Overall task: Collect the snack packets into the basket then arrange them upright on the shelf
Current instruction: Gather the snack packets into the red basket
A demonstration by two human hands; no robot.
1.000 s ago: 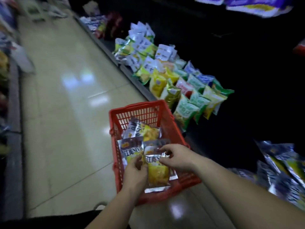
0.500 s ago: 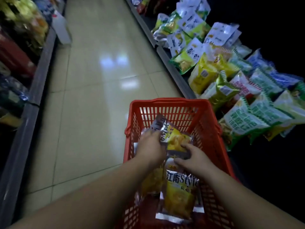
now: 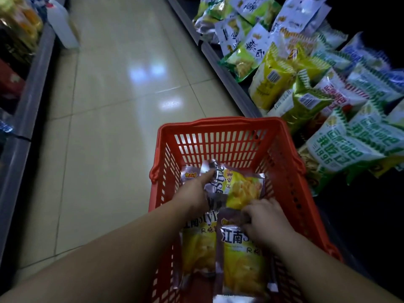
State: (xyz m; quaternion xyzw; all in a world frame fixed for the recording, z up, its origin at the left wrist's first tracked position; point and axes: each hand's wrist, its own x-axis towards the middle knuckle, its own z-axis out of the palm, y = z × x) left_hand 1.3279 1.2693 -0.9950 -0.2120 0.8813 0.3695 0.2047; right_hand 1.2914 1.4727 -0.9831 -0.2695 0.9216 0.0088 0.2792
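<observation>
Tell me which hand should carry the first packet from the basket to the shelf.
Right, probably. The right hand already pinches the near packet by its top edge and is nearer the shelf; the left hand is farther.

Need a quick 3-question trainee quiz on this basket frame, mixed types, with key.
1. True or false: the red basket stands on the shelf among the green packets.
2. Which hand reaches to the far packet? A left B right
3. Fill in: the right hand rests on the top edge of the ___ packet.

Key: 1 false, it stands in the aisle beside the shelf. 2 A, the left hand. 3 near.
</observation>
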